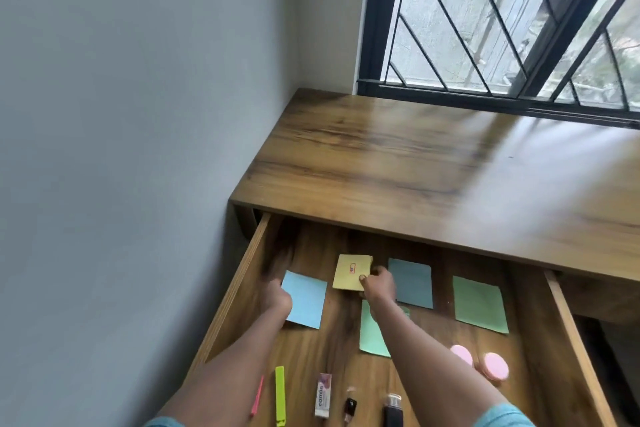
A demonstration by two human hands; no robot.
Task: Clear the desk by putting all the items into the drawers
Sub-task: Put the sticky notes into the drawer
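Note:
The wooden drawer (242,274) stands pulled out under the desk top (398,166). My right hand (379,284) pinches the right edge of a yellow note pad (349,270) lying at the drawer's back. My left hand (275,296) rests on the left edge of a light blue pad (308,302), fingers curled. Also flat in the drawer are a darker blue pad (414,282), a green pad (479,303) and a mint green pad (372,333) partly under my right forearm.
Near the drawer's front lie a pink pen (257,395), a yellow-green highlighter (280,395), a small white tube box (323,393), a tiny dark bottle (349,407), a black item (393,411) and two pink round discs (495,366). A wall stands left; a barred window (502,21) lies behind the desk.

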